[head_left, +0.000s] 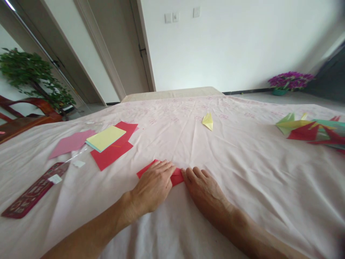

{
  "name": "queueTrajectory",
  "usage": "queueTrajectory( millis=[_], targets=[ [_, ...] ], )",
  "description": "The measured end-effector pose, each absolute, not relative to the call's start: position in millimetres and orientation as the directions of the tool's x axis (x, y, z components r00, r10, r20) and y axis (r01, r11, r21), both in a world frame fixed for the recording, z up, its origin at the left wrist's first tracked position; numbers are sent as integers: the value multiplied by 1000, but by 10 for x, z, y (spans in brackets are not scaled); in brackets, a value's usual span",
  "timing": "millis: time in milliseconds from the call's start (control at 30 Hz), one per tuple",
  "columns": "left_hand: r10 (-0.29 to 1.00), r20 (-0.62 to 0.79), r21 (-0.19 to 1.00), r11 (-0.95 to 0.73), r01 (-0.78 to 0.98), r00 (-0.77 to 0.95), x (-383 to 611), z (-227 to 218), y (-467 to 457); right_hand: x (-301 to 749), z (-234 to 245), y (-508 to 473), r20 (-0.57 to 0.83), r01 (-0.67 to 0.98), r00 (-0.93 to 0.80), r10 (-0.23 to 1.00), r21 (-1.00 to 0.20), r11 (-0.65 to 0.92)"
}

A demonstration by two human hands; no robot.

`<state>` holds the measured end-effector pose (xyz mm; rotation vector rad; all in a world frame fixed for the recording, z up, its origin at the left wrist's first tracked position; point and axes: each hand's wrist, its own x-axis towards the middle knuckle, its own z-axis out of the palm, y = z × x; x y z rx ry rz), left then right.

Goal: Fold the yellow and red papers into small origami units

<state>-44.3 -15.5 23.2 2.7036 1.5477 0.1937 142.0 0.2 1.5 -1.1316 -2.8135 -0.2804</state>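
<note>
A folded piece of red paper [176,177] lies on the cloth in front of me. My left hand [157,180] rests flat across it, fingers stretched out, pressing it down and covering much of it. At the paper's right corner is my right hand [199,183], its fingers curled and its thumb side against the edge; the exact grip is partly hidden. Left of my hands are flat sheets: a yellow sheet [106,138] on top, red sheets [111,155] beneath it, and a pink sheet [70,143] beside them.
A pale pink tablecloth [242,172] with wrinkles covers the table. Farther off sits a folded yellow paper piece [207,121]. Several colored folded paper pieces [304,131] are grouped at right. A dark red patterned strip [32,190] lies at left, near small white scraps [78,163].
</note>
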Motion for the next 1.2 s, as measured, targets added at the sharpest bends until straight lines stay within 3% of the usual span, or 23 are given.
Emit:
queueTrajectory(
  millis=[300, 533, 767, 867, 1033, 1200],
  targets=[
    [854, 48, -106, -511, 853, 518, -841, -49, -296, 1490, 93, 0, 138, 713, -701, 700, 150, 685],
    [881, 55, -104, -463, 880, 470, -1043, -75, -407, 1509, 77, -63, 162, 703, -706, 690, 280, 653],
    [924, 70, -85, -371, 925, 377, -1164, -66, -585, 1656, 87, -67, 183, 744, -663, 726, 268, 612],
    [954, 165, -42, -247, 968, 251, -1158, -40, -698, 1775, 199, -6, 139, 807, -588, 797, 163, 567],
    [953, 298, 166, -114, 980, 61, -956, 47, -766, 1802, 234, 59, 188, 814, -524, 831, -179, 553],
    [958, 282, 363, -54, 930, -54, -714, 28, -647, 1694, 155, 52, 234, 807, -478, 847, -263, 528]
  ],
)
